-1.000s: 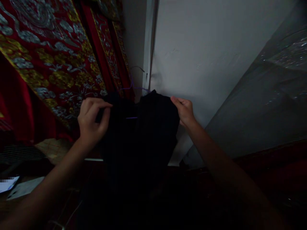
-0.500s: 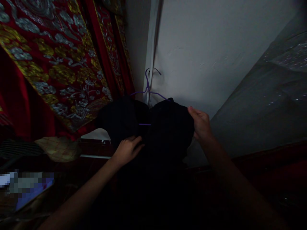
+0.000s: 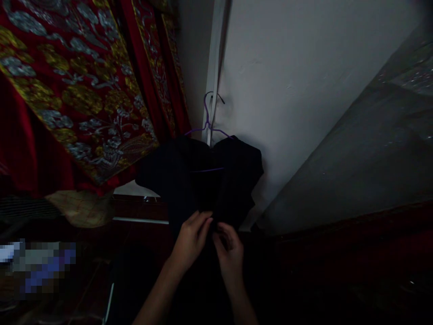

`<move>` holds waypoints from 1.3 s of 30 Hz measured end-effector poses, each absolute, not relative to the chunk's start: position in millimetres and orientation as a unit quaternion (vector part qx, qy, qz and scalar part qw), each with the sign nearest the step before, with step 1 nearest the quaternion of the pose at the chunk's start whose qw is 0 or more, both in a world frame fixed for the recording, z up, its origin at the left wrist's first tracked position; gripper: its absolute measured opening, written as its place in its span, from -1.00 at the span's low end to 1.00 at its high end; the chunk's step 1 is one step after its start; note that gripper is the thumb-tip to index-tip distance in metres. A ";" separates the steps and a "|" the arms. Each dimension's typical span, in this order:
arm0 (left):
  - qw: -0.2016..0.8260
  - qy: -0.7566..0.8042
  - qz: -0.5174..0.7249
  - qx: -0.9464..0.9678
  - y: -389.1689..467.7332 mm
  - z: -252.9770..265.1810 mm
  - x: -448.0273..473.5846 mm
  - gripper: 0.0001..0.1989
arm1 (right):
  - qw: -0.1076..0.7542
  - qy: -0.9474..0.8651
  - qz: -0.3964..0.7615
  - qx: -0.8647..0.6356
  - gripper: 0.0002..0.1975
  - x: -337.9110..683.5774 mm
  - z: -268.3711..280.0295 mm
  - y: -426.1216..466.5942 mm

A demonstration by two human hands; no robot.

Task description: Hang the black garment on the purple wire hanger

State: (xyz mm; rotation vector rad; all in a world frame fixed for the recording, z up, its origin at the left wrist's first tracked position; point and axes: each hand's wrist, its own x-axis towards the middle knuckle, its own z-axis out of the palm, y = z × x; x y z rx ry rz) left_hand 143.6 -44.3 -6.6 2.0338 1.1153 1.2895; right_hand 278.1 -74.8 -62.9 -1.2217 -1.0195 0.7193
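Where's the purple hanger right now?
The hanger is near the head view's centre, slightly left, its hook at the white frame and its lower part inside the dark garment.

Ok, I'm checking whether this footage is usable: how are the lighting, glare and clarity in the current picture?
Head view, overall: dim; head view, centre: the dark garment sinks to near-black, so what the left hand and right hand grip is unclear; head view, right: faint glints on the translucent sheet; head view, lower left: a pixelated patch.
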 end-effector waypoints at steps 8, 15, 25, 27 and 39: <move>0.280 0.429 0.519 0.685 -51.3 3.4 147.2 -0.73 | 0.616 -0.517 0.347 -0.483 -0.87 266.0 -35.4 -63.1; 0.403 0.472 0.584 0.522 -57.6 4.8 151.5 -0.80 | 0.596 -0.523 0.347 -0.500 -0.85 265.3 -35.8 -71.5; 0.576 0.406 0.615 0.353 -61.7 14.0 159.5 -0.51 | 0.594 -0.536 0.342 -0.493 -0.79 266.5 -35.8 -66.3; 0.599 0.395 0.626 0.306 -55.5 22.5 161.4 -0.46 | 0.594 -0.541 0.336 -0.492 -0.79 264.8 -39.4 -61.9; 0.533 0.303 0.717 0.332 41.1 143.7 167.8 -0.51 | 0.570 -0.537 0.315 -0.536 -0.70 264.9 -85.4 -32.6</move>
